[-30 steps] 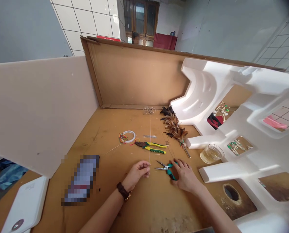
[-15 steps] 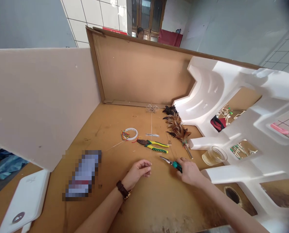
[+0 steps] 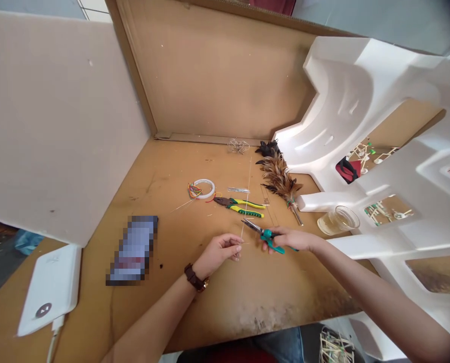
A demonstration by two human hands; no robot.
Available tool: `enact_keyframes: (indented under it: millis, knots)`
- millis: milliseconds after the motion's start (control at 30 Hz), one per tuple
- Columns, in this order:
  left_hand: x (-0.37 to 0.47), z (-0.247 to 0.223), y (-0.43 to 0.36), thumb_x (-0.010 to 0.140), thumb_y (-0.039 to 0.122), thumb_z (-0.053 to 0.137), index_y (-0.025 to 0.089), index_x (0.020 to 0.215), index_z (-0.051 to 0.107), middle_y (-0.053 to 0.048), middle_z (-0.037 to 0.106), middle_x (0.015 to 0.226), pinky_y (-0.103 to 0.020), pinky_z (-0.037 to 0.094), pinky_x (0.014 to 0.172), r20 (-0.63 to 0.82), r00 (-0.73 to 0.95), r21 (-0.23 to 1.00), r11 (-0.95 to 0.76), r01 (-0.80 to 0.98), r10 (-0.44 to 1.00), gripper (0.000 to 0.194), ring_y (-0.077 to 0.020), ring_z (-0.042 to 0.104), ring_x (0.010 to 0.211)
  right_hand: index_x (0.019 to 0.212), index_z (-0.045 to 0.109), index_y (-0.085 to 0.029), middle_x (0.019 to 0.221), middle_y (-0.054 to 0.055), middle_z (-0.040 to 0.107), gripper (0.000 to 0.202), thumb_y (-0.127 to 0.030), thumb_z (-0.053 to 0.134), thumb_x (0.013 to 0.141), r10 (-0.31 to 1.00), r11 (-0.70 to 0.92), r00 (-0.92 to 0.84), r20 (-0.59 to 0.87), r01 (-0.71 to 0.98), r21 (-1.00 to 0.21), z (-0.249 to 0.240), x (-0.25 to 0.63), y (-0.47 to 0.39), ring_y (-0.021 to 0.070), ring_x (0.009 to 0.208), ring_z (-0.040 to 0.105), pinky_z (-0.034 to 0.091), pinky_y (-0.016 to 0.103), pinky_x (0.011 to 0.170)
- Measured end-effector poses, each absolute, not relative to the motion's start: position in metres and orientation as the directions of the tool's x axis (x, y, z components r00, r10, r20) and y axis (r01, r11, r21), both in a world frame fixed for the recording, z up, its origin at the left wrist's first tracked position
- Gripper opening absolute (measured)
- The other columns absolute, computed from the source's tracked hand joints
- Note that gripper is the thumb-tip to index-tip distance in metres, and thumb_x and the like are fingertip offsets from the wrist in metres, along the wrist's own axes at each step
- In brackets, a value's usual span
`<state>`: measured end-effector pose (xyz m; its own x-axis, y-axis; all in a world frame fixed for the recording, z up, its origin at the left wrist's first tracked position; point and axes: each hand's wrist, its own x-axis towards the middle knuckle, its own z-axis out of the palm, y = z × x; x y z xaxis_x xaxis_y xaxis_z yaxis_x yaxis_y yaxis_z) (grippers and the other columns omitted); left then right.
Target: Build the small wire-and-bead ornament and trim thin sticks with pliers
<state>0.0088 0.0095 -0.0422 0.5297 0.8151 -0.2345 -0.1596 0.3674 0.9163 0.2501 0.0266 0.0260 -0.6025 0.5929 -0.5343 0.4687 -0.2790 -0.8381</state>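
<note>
My left hand (image 3: 225, 249), with a dark watch at the wrist, pinches the lower end of a thin, pale, straight wire (image 3: 247, 201) that stretches away over the table. In my right hand (image 3: 288, 239) are teal-handled long-nose pliers (image 3: 267, 236); their slim jaws point left, close to the wire just above my left fingertips. Whether the jaws touch it, I cannot tell. Beyond my hands lie yellow-and-green combination pliers (image 3: 240, 205). A small bundle of short wires (image 3: 239, 190) sits behind them.
A white ring with coloured threads (image 3: 208, 182) lies left of the combination pliers. Brown feathers on a stick (image 3: 279, 176) and a glass jar (image 3: 338, 221) stand along the right, beside white moulded foam (image 3: 345, 91). A phone (image 3: 134, 249) and a white power bank (image 3: 53, 282) lie left.
My right hand has lifted the long-nose pliers from near the table and brought their jaws to the wire by my left hand. The wire now leans to the right. The view has tilted downward.
</note>
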Motion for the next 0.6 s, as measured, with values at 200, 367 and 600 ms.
enact_keyframes:
  millis: [200,367,600]
  knots:
    - [0.0108,-0.0374,0.0062,0.063,0.029,0.069,0.013,0.087,0.061,0.002,0.054,0.067,-0.023,0.048,0.055,-0.270,0.555,0.901,0.410,-0.144,0.787,0.030,-0.0093,0.057,0.059,0.090,0.057,-0.011,0.088,0.006,0.061,0.027,-0.015,0.044,0.066,0.545,-0.269,-0.675,-0.497,0.421,-0.866,0.0247,0.2454,0.0351,0.0137,0.072,0.059,0.045,0.027,0.070]
    - [0.0120,-0.0356,0.0041,0.062,0.029,0.070,0.012,0.086,0.063,0.001,0.056,0.068,-0.023,0.048,0.055,-0.307,0.575,0.880,0.456,-0.131,0.759,0.031,-0.0092,0.057,0.057,0.089,0.059,-0.011,0.087,0.005,0.062,0.025,-0.015,0.045,0.068,0.525,-0.263,-0.690,-0.498,0.425,-0.866,0.0245,0.2432,0.0370,0.0137,0.072,0.060,0.045,0.027,0.069]
    - [0.0125,-0.0331,0.0031,0.059,0.031,0.072,0.012,0.085,0.063,0.000,0.059,0.064,-0.024,0.048,0.055,-0.353,0.579,0.862,0.495,-0.104,0.735,0.033,-0.0110,0.058,0.057,0.092,0.057,-0.011,0.084,0.006,0.064,0.027,-0.017,0.046,0.069,0.494,-0.319,-0.688,-0.531,0.425,-0.847,0.0259,0.2403,0.0363,0.0155,0.071,0.061,0.047,0.026,0.063]
